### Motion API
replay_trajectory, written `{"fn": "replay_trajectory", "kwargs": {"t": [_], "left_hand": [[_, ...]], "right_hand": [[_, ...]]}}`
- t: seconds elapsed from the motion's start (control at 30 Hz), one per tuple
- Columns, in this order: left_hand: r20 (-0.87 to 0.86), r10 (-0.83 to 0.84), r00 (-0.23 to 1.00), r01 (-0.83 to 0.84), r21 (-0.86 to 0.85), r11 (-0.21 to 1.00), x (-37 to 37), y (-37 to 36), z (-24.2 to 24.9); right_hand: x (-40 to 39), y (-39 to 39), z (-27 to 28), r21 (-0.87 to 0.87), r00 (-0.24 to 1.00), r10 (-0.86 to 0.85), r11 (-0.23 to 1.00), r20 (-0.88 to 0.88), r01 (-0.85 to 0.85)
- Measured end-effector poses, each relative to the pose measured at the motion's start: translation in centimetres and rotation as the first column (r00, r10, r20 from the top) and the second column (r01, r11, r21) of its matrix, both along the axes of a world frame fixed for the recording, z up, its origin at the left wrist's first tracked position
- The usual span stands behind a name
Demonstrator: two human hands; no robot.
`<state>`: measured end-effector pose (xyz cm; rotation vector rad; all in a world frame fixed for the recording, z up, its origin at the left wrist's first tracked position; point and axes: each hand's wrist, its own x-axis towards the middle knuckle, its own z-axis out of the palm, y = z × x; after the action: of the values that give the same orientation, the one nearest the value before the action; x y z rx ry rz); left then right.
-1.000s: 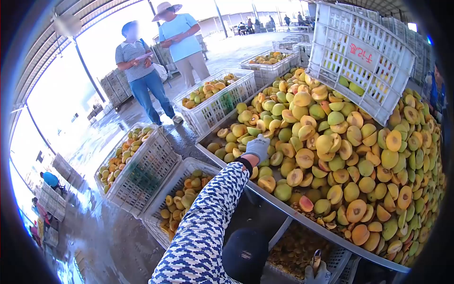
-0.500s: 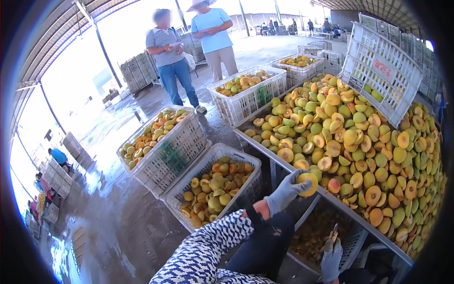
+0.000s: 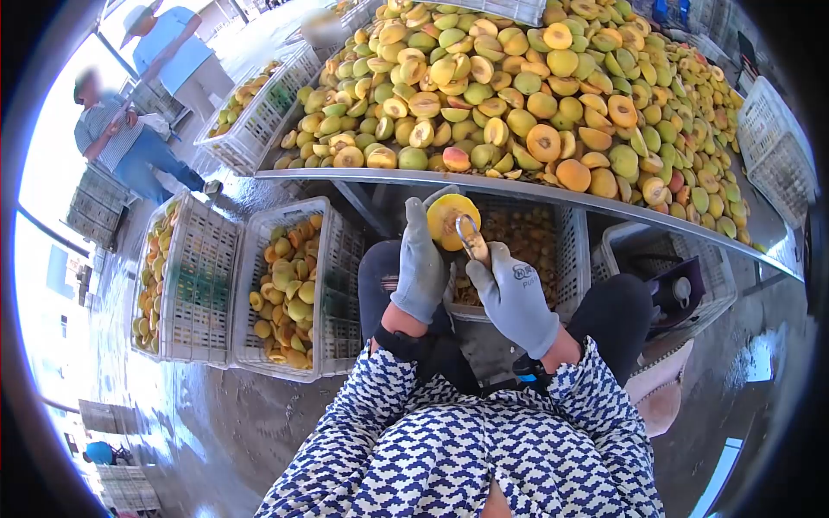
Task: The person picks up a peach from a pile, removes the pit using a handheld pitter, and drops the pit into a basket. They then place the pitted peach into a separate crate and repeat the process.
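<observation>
My left hand [image 3: 423, 263], in a grey glove, holds a halved yellow fruit [image 3: 451, 217] with its cut face up. In my gloved right hand [image 3: 518, 298] is a tool [image 3: 471, 237] with a looped metal end, which touches the cut face of the fruit. Both hands are above my lap, in front of the metal table edge [image 3: 518, 186]. Below them a crate [image 3: 572, 259] holds brownish pieces. Halved fruit [image 3: 484, 95] lies heaped on the table beyond.
Crates of fruit [image 3: 203, 285] [image 3: 281, 293] stand to the left, another [image 3: 250, 129] behind them. A crate with a dark container [image 3: 678, 289] is at the right. Two people [image 3: 121, 138] [image 3: 177, 60] stand at the upper left. A white crate [image 3: 773, 147] leans at the far right.
The view has swung right and down. My hands have come together over my lap, and the tool now meets the fruit in my left hand.
</observation>
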<state>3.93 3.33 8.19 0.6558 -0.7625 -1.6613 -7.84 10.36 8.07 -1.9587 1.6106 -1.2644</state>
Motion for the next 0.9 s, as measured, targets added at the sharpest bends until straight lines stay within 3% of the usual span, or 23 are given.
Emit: {"fn": "replay_trajectory", "kwargs": {"t": [0.2, 0.37, 0.43, 0.6, 0.67, 0.73, 0.77, 0.8, 0.83, 0.87, 0.9], "left_hand": [[0.208, 0.123, 0.970, -0.082, -0.195, 0.977, 0.2, 0.5, 0.7], [0.209, 0.152, 0.966, -0.110, -0.196, 0.974, 0.1, 0.9, 1.6], [0.194, 0.156, 0.969, -0.121, -0.181, 0.976, 0.2, 0.8, 1.3], [0.407, 0.323, 0.854, -0.127, -0.439, 0.889, 0.5, 0.4, 1.4], [0.421, 0.293, 0.858, -0.093, -0.435, 0.896, 0.9, 0.4, 1.5], [0.438, 0.258, 0.861, -0.051, -0.431, 0.901, 1.2, 0.2, 1.5], [0.441, 0.209, 0.872, -0.005, -0.420, 0.908, 1.3, 0.0, 1.4], [0.446, 0.161, 0.881, 0.039, -0.408, 0.912, 1.6, -0.1, 1.4], [0.448, 0.162, 0.879, 0.037, -0.402, 0.915, 1.8, -0.2, 1.5], [0.414, 0.065, 0.908, 0.107, -0.378, 0.920, 2.0, -0.3, 1.9], [0.374, -0.033, 0.927, 0.176, -0.358, 0.917, 2.1, -0.3, 2.2]], "right_hand": [[0.8, 0.1, -0.2, -0.103, 0.998, -0.053, 0.993, -0.027, 0.050], [1.4, -0.2, -0.2, -0.162, 0.994, -0.104, 0.982, -0.032, 0.098], [1.6, -0.2, -0.3, -0.080, 0.994, -0.086, 0.994, -0.067, 0.080], [1.8, -0.4, -1.0, -0.117, 0.996, 0.017, 0.993, -0.087, -0.027], [1.6, -0.4, -1.1, -0.144, 0.996, 0.066, 0.987, -0.060, -0.074], [1.4, -0.5, -0.6, -0.063, 0.969, 0.222, 0.974, 0.107, -0.216], [1.0, -0.4, 0.0, -0.059, 0.969, 0.221, 0.975, 0.109, -0.216], [0.6, -0.1, 2.1, 0.266, 0.855, 0.270, 0.871, 0.443, -0.412], [0.3, 0.0, 3.2, 0.459, 0.671, 0.158, 0.615, 0.725, -0.641], [0.2, 0.1, 3.1, 0.460, 0.669, 0.158, 0.611, 0.726, -0.643], [0.1, 0.4, 3.0, 0.380, 0.479, 0.080, 0.504, 0.874, -0.776]]}}
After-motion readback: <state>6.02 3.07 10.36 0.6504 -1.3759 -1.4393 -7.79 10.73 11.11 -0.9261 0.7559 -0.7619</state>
